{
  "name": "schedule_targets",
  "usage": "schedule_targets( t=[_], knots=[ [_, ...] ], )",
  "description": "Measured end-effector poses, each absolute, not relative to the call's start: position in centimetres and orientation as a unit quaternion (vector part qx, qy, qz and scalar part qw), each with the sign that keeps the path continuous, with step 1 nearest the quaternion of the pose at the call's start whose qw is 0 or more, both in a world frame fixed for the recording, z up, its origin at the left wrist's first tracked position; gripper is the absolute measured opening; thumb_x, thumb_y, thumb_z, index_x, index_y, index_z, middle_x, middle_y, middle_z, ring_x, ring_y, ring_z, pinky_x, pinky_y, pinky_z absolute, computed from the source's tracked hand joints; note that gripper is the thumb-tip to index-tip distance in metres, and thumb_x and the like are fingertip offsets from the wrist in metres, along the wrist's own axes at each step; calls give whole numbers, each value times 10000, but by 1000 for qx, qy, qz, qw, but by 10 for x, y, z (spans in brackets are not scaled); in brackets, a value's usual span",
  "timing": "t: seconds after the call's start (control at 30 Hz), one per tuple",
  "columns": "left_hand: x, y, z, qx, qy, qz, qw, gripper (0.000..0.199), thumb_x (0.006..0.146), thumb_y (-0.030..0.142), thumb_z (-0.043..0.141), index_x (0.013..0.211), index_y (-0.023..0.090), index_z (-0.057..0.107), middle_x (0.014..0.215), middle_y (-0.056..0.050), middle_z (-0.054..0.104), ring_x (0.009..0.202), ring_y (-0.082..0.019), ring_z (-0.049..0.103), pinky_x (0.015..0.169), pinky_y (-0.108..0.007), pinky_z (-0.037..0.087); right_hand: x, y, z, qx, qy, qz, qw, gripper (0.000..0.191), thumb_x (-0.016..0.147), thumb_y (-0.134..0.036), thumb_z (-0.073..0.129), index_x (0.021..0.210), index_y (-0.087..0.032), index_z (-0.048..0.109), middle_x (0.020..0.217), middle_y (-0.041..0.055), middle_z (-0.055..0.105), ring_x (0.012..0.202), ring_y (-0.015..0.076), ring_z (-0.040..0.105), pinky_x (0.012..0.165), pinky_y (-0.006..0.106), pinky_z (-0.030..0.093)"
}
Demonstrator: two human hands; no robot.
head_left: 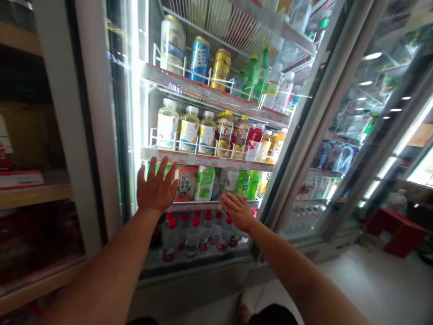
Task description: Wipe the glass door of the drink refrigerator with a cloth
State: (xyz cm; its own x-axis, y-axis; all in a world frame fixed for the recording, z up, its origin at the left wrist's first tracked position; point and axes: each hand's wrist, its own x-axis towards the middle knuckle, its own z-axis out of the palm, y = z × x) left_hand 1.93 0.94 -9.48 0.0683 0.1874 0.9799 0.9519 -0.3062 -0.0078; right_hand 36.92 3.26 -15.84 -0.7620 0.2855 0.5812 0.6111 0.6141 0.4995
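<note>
My left hand (156, 187) is raised with its fingers spread, in front of the left end of a lower fridge shelf. Beside its thumb stands a carton with a red label (186, 183), and a green-and-white bottle (204, 183) is just right of that. My right hand (237, 210) reaches toward the same shelf's front edge, fingers stretched out together and nothing visible in them. Behind its fingertips are a clear bottle with a pale label (230, 179) and green bottles (243, 182). Whether either hand touches the shelf or a glass pane, I cannot tell.
Above, one shelf holds juice and tea bottles (207, 133); a higher one carries cans (200, 58) and green bottles (260, 74). Red-capped bottles (192, 237) fill the bottom. A metal door frame (311, 122) slants at right. A red box (395, 231) sits on the floor.
</note>
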Motion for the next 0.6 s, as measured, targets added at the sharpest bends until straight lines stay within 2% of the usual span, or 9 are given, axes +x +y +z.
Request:
schedule_targets(
  t=[0.07,0.13,0.17,0.23,0.33,0.4,0.47,0.6],
  knots=[
    [19,9,-95,-629,-450,-504,385,540,1006,387,508,1524,235,505,1641,-76,412,1576,-331,228,1275,-604,114,383,32,-158,-221,-892,-350,184,629,992,-112,463,1592,-291,412,1547,36,554,1481,219,457,1217,430,387],
    [18,9,-95,-629,-443,-501,397,544,1013,376,507,1536,225,487,1649,-80,397,1585,-321,201,1278,-594,109,391,36,-139,-204,-898,-353,166,620,988,-98,462,1574,-300,441,1549,25,553,1491,207,442,1227,437,370],
    [18,9,-96,-629,-441,-500,400,546,1017,369,507,1540,219,479,1655,-82,385,1590,-316,183,1282,-588,98,390,38,-125,-212,-889,-361,184,625,994,-95,454,1584,-300,424,1555,33,547,1506,211,419,1237,455,354],
    [19,10,-95,-632,-441,-498,397,543,1018,362,511,1538,210,478,1663,-82,370,1594,-311,164,1286,-585,77,381,44,-96,-275,-832,-385,289,635,1021,-119,422,1628,-285,334,1594,70,495,1549,236,340,1244,503,337],
    [21,11,-95,-640,-452,-495,375,529,1012,375,510,1510,197,509,1655,-78,385,1585,-327,192,1277,-606,85,353,49,-71,-369,-676,-382,510,636,1062,-184,360,1673,-226,188,1678,139,332,1593,267,219,1225,545,366],
    [19,8,-95,-640,-461,-493,368,523,1011,388,496,1496,193,526,1642,-77,409,1575,-334,224,1271,-613,105,331,48,-73,-376,-632,-361,574,626,1070,-203,336,1674,-197,173,1691,158,290,1599,263,195,1228,555,365],
    [16,2,-95,-639,-476,-485,362,527,1017,383,483,1517,215,499,1655,-61,384,1576,-330,223,1269,-619,110,313,43,-85,-357,-666,-349,554,611,1066,-214,357,1661,-178,228,1674,161,331,1599,265,195,1243,561,339],
    [23,-9,-83,-639,-478,-528,290,521,1032,385,515,1543,368,416,1699,58,284,1576,-344,198,1255,-678,87,288,20,-96,-338,-774,-341,412,554,1022,-244,460,1569,-151,447,1636,119,423,1596,256,207,1288,504,258]
  ],
)
